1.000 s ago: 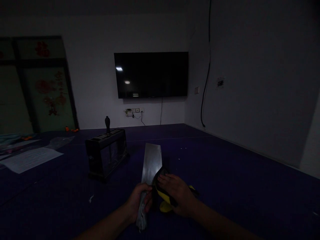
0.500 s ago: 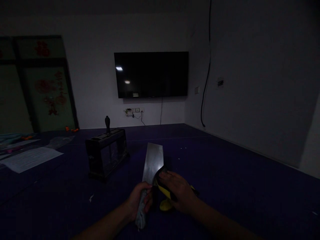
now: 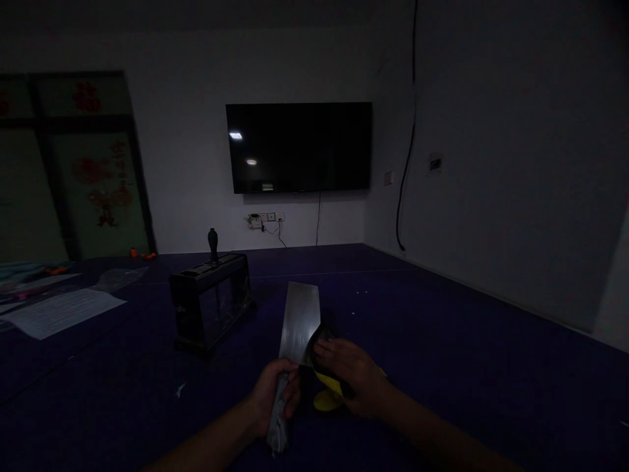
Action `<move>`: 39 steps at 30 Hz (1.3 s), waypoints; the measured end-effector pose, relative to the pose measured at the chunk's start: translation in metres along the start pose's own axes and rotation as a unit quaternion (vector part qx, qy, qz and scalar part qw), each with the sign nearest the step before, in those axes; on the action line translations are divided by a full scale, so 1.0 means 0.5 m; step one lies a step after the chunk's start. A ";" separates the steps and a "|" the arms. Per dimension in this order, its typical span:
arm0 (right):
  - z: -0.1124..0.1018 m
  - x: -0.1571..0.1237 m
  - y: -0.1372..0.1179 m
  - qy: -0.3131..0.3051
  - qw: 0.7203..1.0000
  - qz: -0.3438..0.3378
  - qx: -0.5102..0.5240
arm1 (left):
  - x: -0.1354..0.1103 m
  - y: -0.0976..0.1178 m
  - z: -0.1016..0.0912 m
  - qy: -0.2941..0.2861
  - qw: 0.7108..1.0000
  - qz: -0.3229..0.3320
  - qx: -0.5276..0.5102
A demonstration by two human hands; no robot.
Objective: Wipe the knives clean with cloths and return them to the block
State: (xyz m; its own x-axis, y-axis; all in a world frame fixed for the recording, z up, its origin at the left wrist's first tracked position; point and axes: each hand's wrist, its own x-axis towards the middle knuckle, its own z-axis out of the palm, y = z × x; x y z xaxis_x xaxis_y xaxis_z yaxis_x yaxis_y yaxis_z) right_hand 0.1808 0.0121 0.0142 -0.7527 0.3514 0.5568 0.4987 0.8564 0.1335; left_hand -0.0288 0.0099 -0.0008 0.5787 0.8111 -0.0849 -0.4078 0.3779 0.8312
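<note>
My left hand [image 3: 272,393] is wrapped round the grey, wrinkled-looking handle of a cleaver [image 3: 301,318]. The broad metal blade points away from me, over the purple surface. At the blade's right edge, near the handle, my right hand [image 3: 358,377] grips a black-and-yellow thing [image 3: 330,381] and holds it against the metal. Its curved black rim touches or overlaps the blade, and a yellow lobe hangs below my fingers. My palm covers much of it, and in the dim light I cannot tell its kind.
A black open-framed stand [image 3: 210,301] with an upright knob stands left of the blade. Printed paper [image 3: 63,311] and clear plastic [image 3: 118,278] lie farther left. White scraps [image 3: 179,391] dot the purple surface [image 3: 442,367]. A television [image 3: 301,147] hangs on the back wall.
My right hand and the black-and-yellow thing have shifted slightly right along the blade's edge. The blade's tip has moved a little left; both grips stay closed.
</note>
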 end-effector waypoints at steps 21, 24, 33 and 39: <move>0.025 0.005 -0.004 0.118 0.981 0.145 -0.053 | 0.011 -0.001 -0.021 -0.054 0.997 -0.048 0.039; 0.025 0.006 -0.003 0.125 0.979 0.154 -0.055 | 0.010 -0.003 -0.020 -0.051 0.997 -0.043 0.042; 0.018 0.003 0.000 0.112 0.984 0.134 -0.045 | 0.011 -0.005 -0.022 -0.045 0.997 -0.031 0.046; 0.018 -0.001 -0.005 0.108 0.986 0.117 -0.038 | 0.014 -0.006 -0.024 -0.047 0.997 -0.024 0.048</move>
State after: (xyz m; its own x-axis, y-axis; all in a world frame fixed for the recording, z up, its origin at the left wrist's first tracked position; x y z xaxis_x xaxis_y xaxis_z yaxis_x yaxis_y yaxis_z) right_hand 0.1763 0.0130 0.0062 -0.5076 0.4409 0.7403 0.6853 0.7274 0.0367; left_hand -0.0320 0.0196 -0.0104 0.6608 0.7465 -0.0780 -0.3113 0.3672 0.8765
